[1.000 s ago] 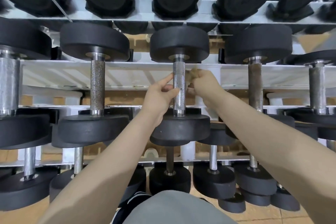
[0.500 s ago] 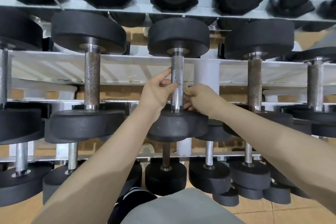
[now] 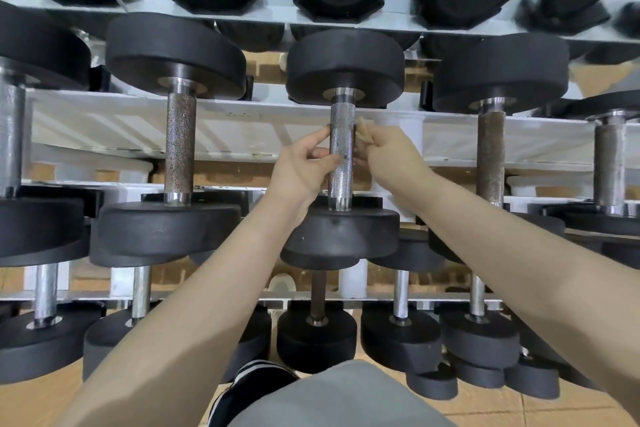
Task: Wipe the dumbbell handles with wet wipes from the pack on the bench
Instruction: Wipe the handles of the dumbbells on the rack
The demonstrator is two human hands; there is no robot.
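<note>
Head view: knurled dumbbell handle (image 3: 342, 152) dead centre, on white rack (image 3: 221, 130). Left hand (image 3: 300, 172) at its 9 o'clock, fingers curled round handle. Right hand (image 3: 388, 156) at 3 o'clock, pinching soiled wet wipe (image 3: 364, 130) against handle.

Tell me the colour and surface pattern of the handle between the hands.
Silver metal with fine cross-hatched knurling and a few dark specks on the handle, seen in the head view.

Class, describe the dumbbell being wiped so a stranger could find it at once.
On the white metal rack, take the middle row of black dumbbells. The one at centre has a bright silver knurled handle; its neighbours' handles look dull brown, and both hands meet only here.
</note>
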